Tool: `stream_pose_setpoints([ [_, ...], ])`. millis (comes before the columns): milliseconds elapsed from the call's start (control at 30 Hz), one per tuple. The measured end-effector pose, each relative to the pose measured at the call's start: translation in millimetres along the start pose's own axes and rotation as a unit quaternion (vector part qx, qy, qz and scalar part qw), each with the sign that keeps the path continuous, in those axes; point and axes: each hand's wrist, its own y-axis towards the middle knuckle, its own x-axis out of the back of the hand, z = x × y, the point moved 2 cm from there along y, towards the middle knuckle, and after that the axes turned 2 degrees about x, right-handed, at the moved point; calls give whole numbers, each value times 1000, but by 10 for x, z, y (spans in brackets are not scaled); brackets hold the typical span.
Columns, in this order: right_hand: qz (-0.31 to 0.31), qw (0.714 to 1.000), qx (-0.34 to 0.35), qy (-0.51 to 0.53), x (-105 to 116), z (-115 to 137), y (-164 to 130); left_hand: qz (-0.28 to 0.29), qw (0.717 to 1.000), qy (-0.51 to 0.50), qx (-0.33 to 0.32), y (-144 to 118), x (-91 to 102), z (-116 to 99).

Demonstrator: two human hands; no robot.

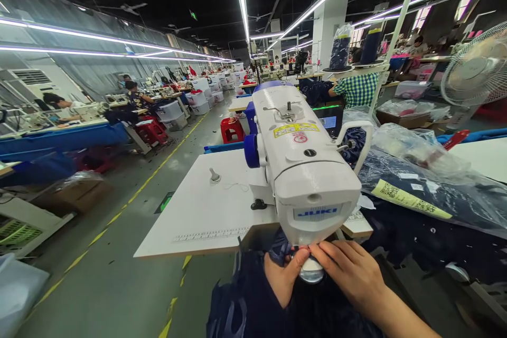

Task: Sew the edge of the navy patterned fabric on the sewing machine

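Note:
A white JUKI sewing machine stands right in front of me, its head pointing my way. Dark navy fabric hangs around the machine's near end and drapes down below it. With thumb and fingers pressed together, my left hand grips the fabric under the machine head. My right hand lies on the other side, its fingertips pinching the same fabric close to the left thumb. Between the hands shows a rounded, shiny metal end of the machine. The needle area is hidden by the head and my fingers.
The white tabletop bears a printed ruler and a small grey piece. Plastic-wrapped navy garments with a yellow label lie at right. Thread cones stand behind. A fan is far right; a red stool is beyond the table.

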Motion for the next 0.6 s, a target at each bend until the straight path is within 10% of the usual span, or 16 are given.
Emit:
stream_pose_setpoints([
  [400,-24,969,-133,209,-127,-97,-30,21,1000,8,-3,-2,12,-40],
  [600,-43,923,-260,279,-90,-128,-60,-55,990,122,-50,13,26,42],
])
